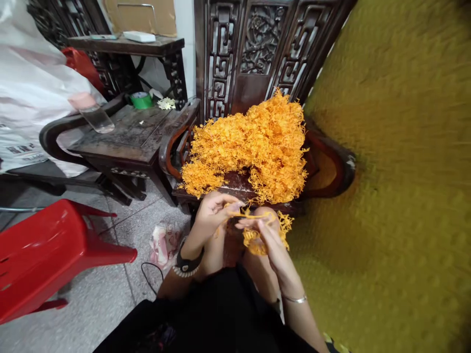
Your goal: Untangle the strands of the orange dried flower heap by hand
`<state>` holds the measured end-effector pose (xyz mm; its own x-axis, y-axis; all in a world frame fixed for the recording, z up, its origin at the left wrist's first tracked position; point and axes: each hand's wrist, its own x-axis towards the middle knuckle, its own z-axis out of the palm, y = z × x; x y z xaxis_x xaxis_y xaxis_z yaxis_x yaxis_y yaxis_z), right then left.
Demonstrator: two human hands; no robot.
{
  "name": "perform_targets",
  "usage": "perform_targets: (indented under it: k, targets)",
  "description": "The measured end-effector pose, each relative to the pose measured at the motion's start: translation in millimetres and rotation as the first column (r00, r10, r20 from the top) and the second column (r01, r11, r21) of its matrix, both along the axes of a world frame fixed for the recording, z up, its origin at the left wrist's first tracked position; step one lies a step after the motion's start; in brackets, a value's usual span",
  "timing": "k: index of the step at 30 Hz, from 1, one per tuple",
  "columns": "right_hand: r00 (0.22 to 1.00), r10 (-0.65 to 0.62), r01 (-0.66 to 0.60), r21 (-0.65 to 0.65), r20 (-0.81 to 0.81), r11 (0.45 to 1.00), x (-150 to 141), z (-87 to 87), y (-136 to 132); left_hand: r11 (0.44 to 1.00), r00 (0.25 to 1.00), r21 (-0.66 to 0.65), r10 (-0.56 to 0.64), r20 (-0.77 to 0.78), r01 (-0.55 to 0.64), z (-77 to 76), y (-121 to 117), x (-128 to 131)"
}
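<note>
My left hand (213, 215) pinches one end of a thin orange strand (250, 214) between thumb and fingers, above my knees. That strand stretches across to my right hand (271, 240), whose thumb and fingers close on it. A small orange frilly bunch (255, 241) hangs at the right hand, partly hidden by the fingers. Just beyond both hands, a large heap of orange frilly pieces (253, 142) covers most of a dark wooden chair seat (237, 184). The exact kind of these pieces is too fine to make out.
A carved chair back (253, 54) stands behind the heap. To the left are a wooden side table (128, 130) with a bottle (96, 117) and green tape (141, 100), and a red plastic stool (47, 250). A yellowish textured surface (390, 186) borders the right.
</note>
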<state>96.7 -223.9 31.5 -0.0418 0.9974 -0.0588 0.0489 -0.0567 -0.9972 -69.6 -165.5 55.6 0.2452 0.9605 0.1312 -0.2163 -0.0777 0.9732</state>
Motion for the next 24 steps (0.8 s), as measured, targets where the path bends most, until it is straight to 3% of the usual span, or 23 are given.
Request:
perform_targets:
  k: [2,4,7,9,10,11,13,14,15,17,19,21,24]
  targets:
    - [0.974,-0.044,0.036,0.043,0.221,0.998,-1.7,-9.8,-13.5,0.999,1.0,-0.052,-0.005,-0.012,0.004,-0.3,-17.5,-3.7]
    - [0.919,-0.004,-0.021,0.057,0.393,0.998,0.9,-14.0,-33.3,0.992,0.998,-0.114,-0.059,-0.008,0.058,-4.9,-33.7,-2.6]
    - [0.834,0.28,-0.256,-0.116,0.476,0.96,18.8,-10.2,-68.2,0.979,0.992,-0.165,-0.124,-0.035,0.116,-17.6,-52.6,6.4]
    - [0.799,0.46,-0.394,-0.241,0.386,0.887,38.5,-3.0,-84.0,0.977,0.986,-0.174,-0.14,-0.087,0.123,-24.6,-62.2,14.9]
    - [0.827,0.46,-0.393,-0.252,0.322,0.884,48.8,0.9,-87.0,0.98,0.984,-0.164,-0.135,-0.113,0.116,-26.1,-66.6,19.4]
    - [0.887,0.378,-0.328,-0.215,0.264,0.92,58.1,4.6,-86.2,0.985,0.983,-0.133,-0.124,-0.139,0.105,-26.0,-71.1,23.9]
    - [0.987,0.056,-0.049,-0.049,0.151,0.998,71.2,9.4,-75.0,0.996,0.976,-0.003,-0.083,-0.202,0.084,-21.3,-80.5,32.7]
    - [0.991,-0.093,0.089,0.045,0.095,0.995,74.1,10.0,-66.4,0.992,0.968,0.094,-0.056,-0.245,0.082,-17.6,-85.5,36.7]
    - [0.99,-0.134,0.127,0.105,0.053,0.986,74.7,9.1,-57.7,0.977,0.955,0.197,-0.021,-0.294,0.083,-13.7,-90.6,40.4]
    - [0.996,0.092,-0.093,0.106,0.008,0.99,70.2,3.6,-44.8,0.923,0.922,0.381,0.103,-0.373,0.051,-8.2,-101.0,46.0]
    - [0.932,0.36,-0.36,0.0,-0.052,0.933,62.4,-4.9,-42.7,0.864,0.888,0.502,0.249,-0.387,-0.024,-8.3,-110.9,48.7]
    - [0.899,0.414,-0.429,-0.087,-0.145,0.899,55.3,-13.2,-50.0,0.837,0.872,0.541,0.32,-0.37,-0.077,-13.3,-118.9,49.0]
    - [0.872,0.425,-0.463,-0.13,-0.242,0.876,48.6,-20.7,-64.0,0.865,0.889,0.491,0.301,-0.346,-0.102,-22.4,-124.9,47.7]
